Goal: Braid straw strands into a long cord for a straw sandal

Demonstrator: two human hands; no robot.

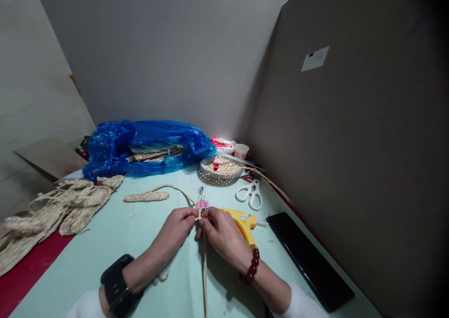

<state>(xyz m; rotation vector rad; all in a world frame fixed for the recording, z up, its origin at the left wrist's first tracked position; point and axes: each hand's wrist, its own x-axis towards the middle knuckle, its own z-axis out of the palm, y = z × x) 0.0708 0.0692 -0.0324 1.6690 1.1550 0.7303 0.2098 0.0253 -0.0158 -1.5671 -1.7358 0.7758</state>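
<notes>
My left hand (182, 222) and my right hand (219, 227) meet over the middle of the table, fingers pinched on strands of straw (205, 271). One long strand hangs from between them toward the front edge. Just beyond my fingertips, a pink binder clip (202, 205) grips the straw work. From the clip a thin straw braid (178, 188) curves left to a flat, coiled straw sole shape (146, 196). A yellow glue gun (242, 220) lies beside my right hand, partly hidden by it.
White scissors (250, 194) and a round woven basket (222, 167) lie beyond the glue gun. A black phone-like slab (308, 262) is at right. Woven straw slippers (84, 203) lie left; a blue plastic bag (150, 130) holds straw bundles. Grey partitions (168, 61) stand behind and right.
</notes>
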